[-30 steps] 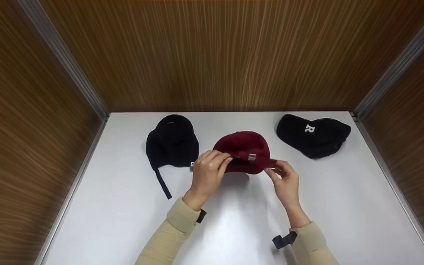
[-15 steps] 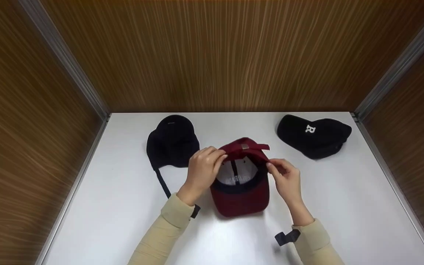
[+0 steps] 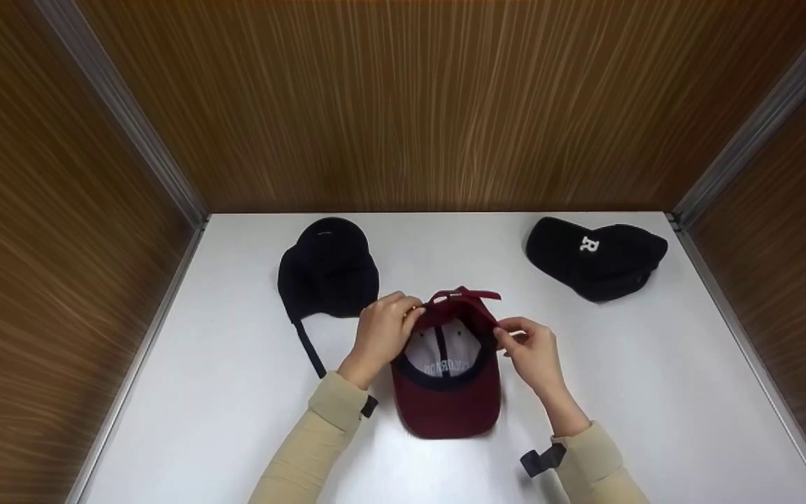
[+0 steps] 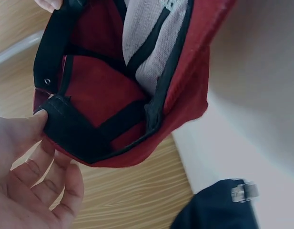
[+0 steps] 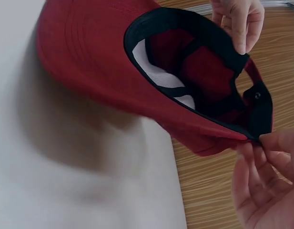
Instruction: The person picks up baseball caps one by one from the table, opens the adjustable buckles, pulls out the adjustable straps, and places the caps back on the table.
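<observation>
Cap [image 3: 448, 411], dark red, is held between left hand [image 3: 382, 332] and right hand [image 3: 534, 352] over a white table [image 3: 669, 399] in the head view, while the left-wrist view shows the left pinching its back rim [image 4: 73, 129] and the right-wrist view the right pinching the opposite side.

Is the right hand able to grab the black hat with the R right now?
Probably yes, if it lets go first: the right hand pinches the edge of the red cap. Only white table shows between that hand and the black R hat.
</observation>
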### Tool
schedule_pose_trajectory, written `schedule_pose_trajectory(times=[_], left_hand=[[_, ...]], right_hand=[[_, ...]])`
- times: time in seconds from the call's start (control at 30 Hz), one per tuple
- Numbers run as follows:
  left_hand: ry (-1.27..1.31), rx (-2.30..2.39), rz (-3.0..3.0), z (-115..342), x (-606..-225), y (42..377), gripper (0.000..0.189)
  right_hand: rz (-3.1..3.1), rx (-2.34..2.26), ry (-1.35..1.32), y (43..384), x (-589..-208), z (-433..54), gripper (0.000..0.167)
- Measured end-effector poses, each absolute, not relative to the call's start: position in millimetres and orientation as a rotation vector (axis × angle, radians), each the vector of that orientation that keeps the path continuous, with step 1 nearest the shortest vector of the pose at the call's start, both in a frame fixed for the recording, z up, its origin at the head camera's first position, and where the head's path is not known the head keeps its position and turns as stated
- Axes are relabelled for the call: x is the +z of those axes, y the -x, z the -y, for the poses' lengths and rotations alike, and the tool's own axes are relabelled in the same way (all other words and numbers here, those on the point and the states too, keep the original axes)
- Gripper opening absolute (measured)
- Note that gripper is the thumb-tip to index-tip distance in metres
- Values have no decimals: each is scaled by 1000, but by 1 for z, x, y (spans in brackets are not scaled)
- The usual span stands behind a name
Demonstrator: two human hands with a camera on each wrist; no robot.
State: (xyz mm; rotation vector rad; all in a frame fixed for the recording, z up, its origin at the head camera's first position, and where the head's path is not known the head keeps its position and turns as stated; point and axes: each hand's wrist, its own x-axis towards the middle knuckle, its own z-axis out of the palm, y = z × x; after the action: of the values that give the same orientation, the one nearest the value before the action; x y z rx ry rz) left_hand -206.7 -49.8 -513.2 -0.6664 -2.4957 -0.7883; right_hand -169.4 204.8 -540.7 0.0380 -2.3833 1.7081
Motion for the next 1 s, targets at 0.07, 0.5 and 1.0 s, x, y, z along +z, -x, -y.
schedule_pose_trajectory(times=[0.07, 0.5, 1.0], left_hand=[[656, -780, 2536, 50, -520, 208, 12], [696, -725, 2646, 47, -540, 209, 11], [785, -681, 2708, 41, -546, 203, 10]], right_hand=[[2419, 1696, -15, 170, -544, -205, 3], [2634, 1392, 47, 176, -553, -203, 9], [2660, 901, -31, 183, -554, -190, 16]])
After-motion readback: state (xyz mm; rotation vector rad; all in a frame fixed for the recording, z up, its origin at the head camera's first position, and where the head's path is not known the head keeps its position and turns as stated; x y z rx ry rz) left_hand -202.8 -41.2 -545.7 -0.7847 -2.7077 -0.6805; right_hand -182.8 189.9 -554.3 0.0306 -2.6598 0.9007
